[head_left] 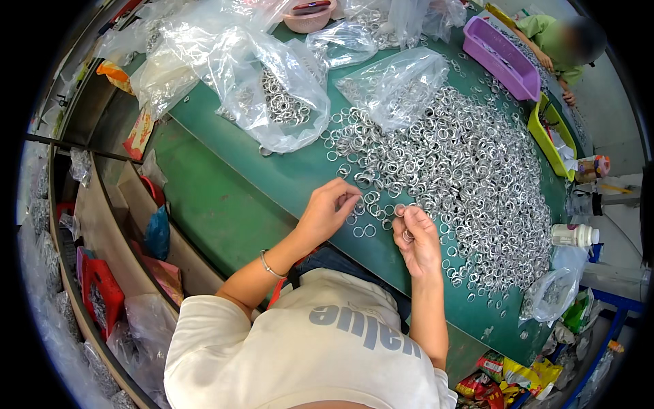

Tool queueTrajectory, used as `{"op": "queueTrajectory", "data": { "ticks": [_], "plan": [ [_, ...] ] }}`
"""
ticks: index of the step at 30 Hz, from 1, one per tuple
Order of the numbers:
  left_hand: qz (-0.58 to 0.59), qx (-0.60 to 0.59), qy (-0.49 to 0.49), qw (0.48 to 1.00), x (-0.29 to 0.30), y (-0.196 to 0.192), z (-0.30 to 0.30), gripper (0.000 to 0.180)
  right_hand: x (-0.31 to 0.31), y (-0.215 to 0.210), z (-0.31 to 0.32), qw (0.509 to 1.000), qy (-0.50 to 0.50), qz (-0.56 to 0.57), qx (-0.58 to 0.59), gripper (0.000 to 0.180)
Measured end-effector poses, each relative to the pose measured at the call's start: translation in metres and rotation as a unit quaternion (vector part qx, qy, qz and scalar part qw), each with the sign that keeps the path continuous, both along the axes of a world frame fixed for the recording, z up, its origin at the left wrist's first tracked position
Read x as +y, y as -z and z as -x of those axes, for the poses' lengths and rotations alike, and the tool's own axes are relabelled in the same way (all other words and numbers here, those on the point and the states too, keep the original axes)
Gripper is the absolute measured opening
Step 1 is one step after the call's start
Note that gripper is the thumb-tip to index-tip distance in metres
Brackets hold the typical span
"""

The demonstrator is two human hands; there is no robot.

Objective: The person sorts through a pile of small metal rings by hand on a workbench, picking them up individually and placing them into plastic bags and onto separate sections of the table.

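At centre right, the pile of metal rings lies nearer the right hand, its fingers curled around loose rings, than the left hand, narrowly pinched, contents unclear.

My T-shirt is off-white with grey lettering, my trousers dark blue, and the bangle on me silver. Before me, the metal rings shine silvery grey against a deep green tabletop. Toward the upper right of the frame I see a purple basket, a yellow-green basket and a co-worker's light green shirt. At top centre there's a pink bowl; at lower left, a bright red basket; at right, a white bottle.
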State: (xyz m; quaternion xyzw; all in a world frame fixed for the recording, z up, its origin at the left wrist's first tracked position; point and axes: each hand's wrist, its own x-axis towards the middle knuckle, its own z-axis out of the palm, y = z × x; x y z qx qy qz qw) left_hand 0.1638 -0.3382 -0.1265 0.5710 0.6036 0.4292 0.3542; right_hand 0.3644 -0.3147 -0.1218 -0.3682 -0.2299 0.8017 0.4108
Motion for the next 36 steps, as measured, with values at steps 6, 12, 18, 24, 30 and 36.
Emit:
{"op": "queueTrajectory", "data": {
  "ticks": [6,12,18,24,30,36],
  "plan": [
    [0.108,-0.290,0.001,0.951,-0.001,0.019,-0.003,0.013,-0.003,-0.003,0.003,0.995,0.038,0.044,0.076,0.013],
    [0.132,-0.248,-0.009,0.960,-0.005,0.016,-0.002,0.012,0.000,-0.006,0.005,0.997,0.059,0.041,0.020,0.012],
    [-0.006,0.108,-0.080,0.991,-0.005,0.000,-0.003,0.024,0.039,0.012,0.026,0.761,0.055,-0.469,-0.445,0.018],
    [-0.104,0.236,-0.009,0.966,0.019,0.019,-0.006,0.032,0.025,0.009,0.032,0.541,-0.139,-0.474,-0.681,0.020],
    [-0.098,0.198,0.057,0.974,-0.002,0.023,0.001,0.029,0.002,-0.009,-0.010,0.603,-0.136,-0.445,-0.647,0.021],
    [-0.108,0.166,-0.015,0.980,0.009,0.010,-0.009,0.027,0.044,-0.003,0.011,0.614,-0.019,-0.484,-0.624,0.017]
  ]
}}
